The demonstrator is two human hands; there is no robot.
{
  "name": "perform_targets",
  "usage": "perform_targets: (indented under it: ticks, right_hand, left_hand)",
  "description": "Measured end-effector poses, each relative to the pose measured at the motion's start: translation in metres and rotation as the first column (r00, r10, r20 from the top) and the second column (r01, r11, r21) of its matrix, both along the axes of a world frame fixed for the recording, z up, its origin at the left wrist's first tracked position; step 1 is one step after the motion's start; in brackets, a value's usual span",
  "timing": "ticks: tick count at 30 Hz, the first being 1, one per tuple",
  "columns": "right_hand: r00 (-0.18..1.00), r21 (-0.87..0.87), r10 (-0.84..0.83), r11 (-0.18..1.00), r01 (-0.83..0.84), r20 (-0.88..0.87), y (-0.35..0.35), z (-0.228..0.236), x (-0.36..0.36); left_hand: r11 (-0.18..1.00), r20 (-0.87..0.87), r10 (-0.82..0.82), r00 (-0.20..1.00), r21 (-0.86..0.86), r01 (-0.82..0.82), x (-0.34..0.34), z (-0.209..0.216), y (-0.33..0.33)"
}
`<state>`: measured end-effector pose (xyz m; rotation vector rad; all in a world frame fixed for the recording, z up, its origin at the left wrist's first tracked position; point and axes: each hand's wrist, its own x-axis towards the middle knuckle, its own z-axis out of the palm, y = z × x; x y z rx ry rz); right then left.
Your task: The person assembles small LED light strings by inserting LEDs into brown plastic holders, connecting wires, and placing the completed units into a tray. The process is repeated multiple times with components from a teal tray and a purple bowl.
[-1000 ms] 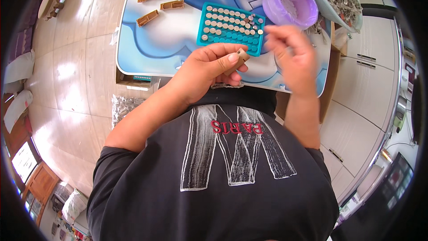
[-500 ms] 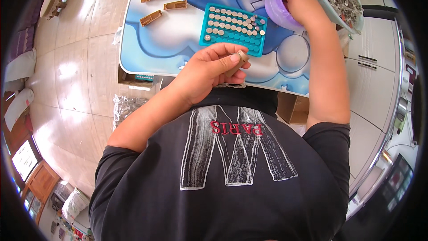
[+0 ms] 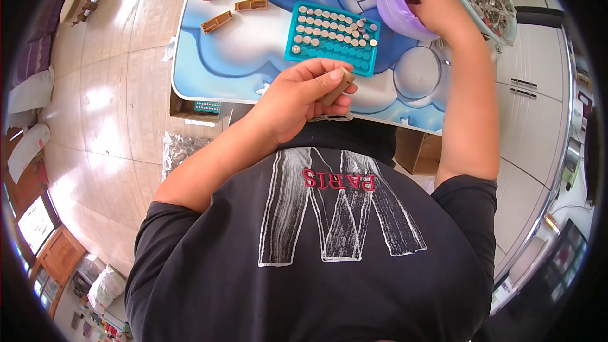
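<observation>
Several brown cases (image 3: 251, 4) lie far left on the desk (image 3: 225, 57), bare surface before them; left hand (image 3: 307, 94), fingers pinching a brown piece (image 3: 334, 94) near the front edge; teal tray (image 3: 343, 53) beyond; purple bowl (image 3: 399, 16), right hand (image 3: 440, 11) inside, grip hidden.

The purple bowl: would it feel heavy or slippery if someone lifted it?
The purple bowl looks like thin, shiny plastic, so it's probably light and bendy. Its smooth outer wall may feel slippery. The right hand covers much of the inside, so added weight is uncertain.
</observation>
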<state>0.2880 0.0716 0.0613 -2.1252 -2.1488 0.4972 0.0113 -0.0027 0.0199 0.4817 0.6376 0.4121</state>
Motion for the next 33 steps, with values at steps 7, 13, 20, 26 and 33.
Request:
perform_targets:
  ticks: [7, 13, 20, 26, 33]
  right_hand:
    - [0.998, 0.023, 0.014, 1.0, -0.016, 0.063, 0.009, -0.008, 0.0]
    - [0.897, 0.032, -0.232, 0.964, 0.263, -0.376, -0.01, 0.011, 0.006]
    - [0.734, 0.114, -0.209, 0.924, 0.364, -0.646, -0.024, -0.005, 0.021]
    - [0.67, 0.229, -0.176, 0.852, 0.471, -0.721, -0.033, -0.005, 0.009]
    - [0.906, 0.516, -0.258, 0.755, 0.406, -0.336, -0.046, 0.003, -0.02]
  left_hand:
    - [1.0, -0.01, 0.007, 1.0, 0.012, -0.007, 0.001, 0.003, -0.002]
    - [1.0, -0.006, 0.005, 1.0, -0.004, -0.006, 0.001, 0.002, -0.001]
    - [1.0, -0.021, 0.004, 1.0, -0.002, -0.004, 0.004, 0.003, -0.001]
    - [1.0, -0.014, -0.001, 1.0, 0.004, 0.001, 0.006, 0.005, 0.0]
    - [0.996, 0.12, 0.032, 0.992, -0.084, -0.022, 0.006, -0.004, -0.001]
